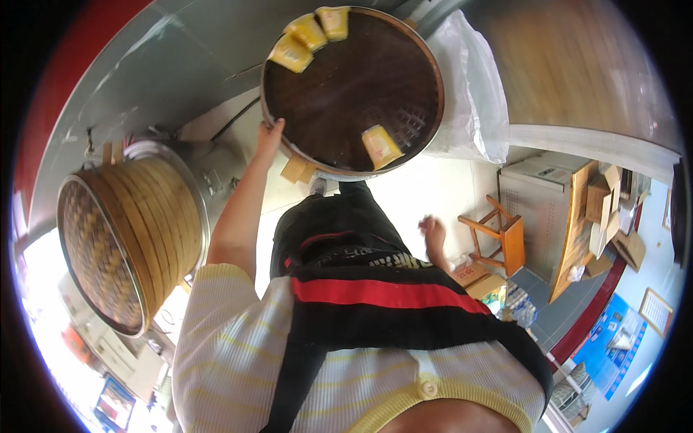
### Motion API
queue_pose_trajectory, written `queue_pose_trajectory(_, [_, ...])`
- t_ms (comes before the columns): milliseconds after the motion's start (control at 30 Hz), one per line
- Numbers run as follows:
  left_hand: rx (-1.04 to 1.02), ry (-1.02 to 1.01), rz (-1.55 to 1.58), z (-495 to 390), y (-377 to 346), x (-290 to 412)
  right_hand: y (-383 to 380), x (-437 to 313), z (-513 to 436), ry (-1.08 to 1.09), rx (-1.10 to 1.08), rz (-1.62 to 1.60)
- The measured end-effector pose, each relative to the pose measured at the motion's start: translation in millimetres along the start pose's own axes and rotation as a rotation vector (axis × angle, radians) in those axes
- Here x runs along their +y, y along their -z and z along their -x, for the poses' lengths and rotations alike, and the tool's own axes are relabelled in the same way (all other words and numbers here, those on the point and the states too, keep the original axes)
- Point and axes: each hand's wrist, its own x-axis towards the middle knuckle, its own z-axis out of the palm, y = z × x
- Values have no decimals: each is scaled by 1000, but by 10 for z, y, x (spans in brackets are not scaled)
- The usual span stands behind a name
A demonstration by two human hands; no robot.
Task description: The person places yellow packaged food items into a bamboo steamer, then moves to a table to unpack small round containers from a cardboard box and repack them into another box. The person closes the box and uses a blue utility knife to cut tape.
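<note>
A large round steamer tray (346, 92) with a dark base and a wooden rim is held out in front of me. My left hand (272, 132) grips its near left rim, with the thumb over the edge. Three cup-shaped yellow packs (307, 32) lie side by side along the far left rim. One more yellow pack (382, 147) sits apart near the close right rim, beside a patch where a lattice shows. Blurred and away from the tray, my right hand (433, 233) hangs by my right side. Its fingers look partly curled, and nothing is visible in it.
A stack of bamboo steamers (146, 227) with a woven lid stands at left on a metal base. A translucent plastic bag (471, 92) is right of the tray. Farther right are a wooden stool (501, 235), a metal cabinet (533, 205) and cardboard boxes (598, 200).
</note>
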Motion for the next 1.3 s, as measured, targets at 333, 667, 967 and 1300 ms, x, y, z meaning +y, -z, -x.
queue_pose_trajectory(333, [-78,192,-507,871,-232,6,-98,-337,327,-46,-356,127])
queue_pose_trajectory(667, [70,97,-542,940,-279,-114,-140,-60,403,24,-460,320])
queue_pose_trajectory(967, [-259,89,-377,722,-83,-97,-212,-305,102,-130,-373,-115])
queue_pose_trajectory(1300, [-346,5,-170,489,36,-389,-1200,-957,-1342,-96,-236,-455])
